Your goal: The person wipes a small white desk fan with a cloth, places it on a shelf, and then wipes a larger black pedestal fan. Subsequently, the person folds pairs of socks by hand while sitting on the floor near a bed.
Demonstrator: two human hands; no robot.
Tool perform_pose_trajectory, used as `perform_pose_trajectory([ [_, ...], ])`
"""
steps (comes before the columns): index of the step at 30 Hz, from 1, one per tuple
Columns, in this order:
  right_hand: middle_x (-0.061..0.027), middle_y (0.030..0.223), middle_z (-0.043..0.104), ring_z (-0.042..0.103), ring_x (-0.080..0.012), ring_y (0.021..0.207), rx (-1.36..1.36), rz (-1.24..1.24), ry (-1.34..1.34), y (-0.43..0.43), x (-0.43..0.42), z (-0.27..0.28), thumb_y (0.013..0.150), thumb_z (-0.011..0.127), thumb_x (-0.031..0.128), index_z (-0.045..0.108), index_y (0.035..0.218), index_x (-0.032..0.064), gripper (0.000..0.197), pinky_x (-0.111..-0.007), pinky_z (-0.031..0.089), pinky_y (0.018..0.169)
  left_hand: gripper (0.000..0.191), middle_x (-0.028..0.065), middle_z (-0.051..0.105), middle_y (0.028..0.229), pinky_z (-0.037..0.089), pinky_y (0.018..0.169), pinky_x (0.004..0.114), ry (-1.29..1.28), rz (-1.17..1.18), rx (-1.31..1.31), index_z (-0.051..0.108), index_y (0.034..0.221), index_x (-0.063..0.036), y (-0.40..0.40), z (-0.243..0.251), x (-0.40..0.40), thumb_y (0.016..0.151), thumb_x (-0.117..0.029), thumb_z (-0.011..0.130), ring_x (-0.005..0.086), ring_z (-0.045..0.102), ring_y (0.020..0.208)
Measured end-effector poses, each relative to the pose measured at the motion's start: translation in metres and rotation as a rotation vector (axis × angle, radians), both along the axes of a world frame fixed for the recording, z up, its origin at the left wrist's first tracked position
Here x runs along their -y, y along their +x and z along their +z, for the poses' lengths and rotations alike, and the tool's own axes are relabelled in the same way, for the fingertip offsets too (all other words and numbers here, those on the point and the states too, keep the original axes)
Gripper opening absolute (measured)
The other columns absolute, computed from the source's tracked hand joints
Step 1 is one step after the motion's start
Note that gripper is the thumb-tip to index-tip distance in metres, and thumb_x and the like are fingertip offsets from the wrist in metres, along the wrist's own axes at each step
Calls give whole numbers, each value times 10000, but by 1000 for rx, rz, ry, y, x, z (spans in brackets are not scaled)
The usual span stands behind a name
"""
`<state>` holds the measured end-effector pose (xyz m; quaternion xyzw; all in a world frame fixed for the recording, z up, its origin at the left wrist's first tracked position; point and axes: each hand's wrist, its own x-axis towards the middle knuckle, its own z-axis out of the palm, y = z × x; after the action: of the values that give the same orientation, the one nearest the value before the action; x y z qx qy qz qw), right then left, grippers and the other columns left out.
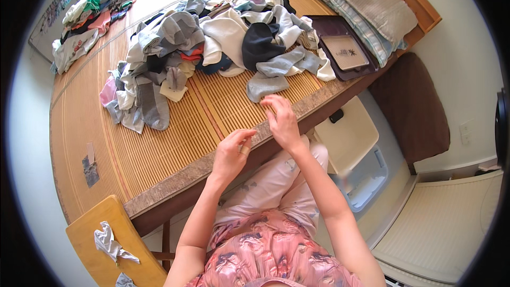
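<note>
My left hand (pixel 232 155) is raised over the near edge of a bed with a bamboo mat (pixel 191 127). Its fingers are bent, with a ring on one, and nothing is held. To its right, my right hand (pixel 283 122) is also without anything in it, fingers loosely curled. Its fingertips come close to a light grey sock (pixel 267 85); whether they touch it I cannot tell. Beyond both hands spreads a pile of socks, with a white sock (pixel 225 34), a black sock (pixel 261 46) and a dark grey sock (pixel 153 103) among them.
A dark tray (pixel 342 73) with a small framed panel lies right of the pile, beside pillows (pixel 358 4). More clothes (pixel 93 20) are heaped at the far left. A wooden chair (pixel 83 243) holds a white sock (pixel 109 243). Plastic bins (pixel 352 135) stand below the bed's edge.
</note>
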<state>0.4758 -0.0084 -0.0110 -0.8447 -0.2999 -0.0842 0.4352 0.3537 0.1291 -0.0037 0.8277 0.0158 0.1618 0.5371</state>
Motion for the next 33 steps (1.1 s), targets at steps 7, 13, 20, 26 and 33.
perform_pose_trajectory([
  [7,-98,1124,622,541,-302,1081,109,-96,-195,29,-37,-21,806,626,44,638,1071,69,266,-425,400,966,186,102,677,993,526,718,270,-22,107,-34,657,1060,1,-13,-6,-41,881,12,609,173,661,833],
  [13,-106,1110,629,568,-298,1053,15,457,-86,-41,-48,-15,757,644,19,664,1023,61,270,-391,466,918,268,118,613,1180,511,789,302,210,130,46,630,1114,-1,-5,-11,-56,854,43,579,241,641,951],
  [20,-144,1300,531,468,-337,1220,245,-73,-193,62,-19,-11,788,690,130,616,1178,108,398,-429,363,1052,394,135,535,1331,423,1018,410,425,-5,-7,607,1184,-60,9,-16,-38,798,-10,670,344,516,1214],
  [26,-150,1304,547,493,-314,1222,79,171,-300,30,-2,-30,810,688,171,596,1224,42,444,-421,354,1065,465,144,556,1286,402,1018,428,571,202,-137,570,1224,-44,17,-19,-61,774,-5,684,344,490,1224],
  [33,-109,1127,660,621,-236,1046,-363,493,-34,14,26,-3,820,689,145,682,1073,27,279,-356,468,938,494,152,550,1277,391,1013,431,604,283,-223,535,1252,-12,8,-6,-65,792,-103,692,348,482,1200],
])
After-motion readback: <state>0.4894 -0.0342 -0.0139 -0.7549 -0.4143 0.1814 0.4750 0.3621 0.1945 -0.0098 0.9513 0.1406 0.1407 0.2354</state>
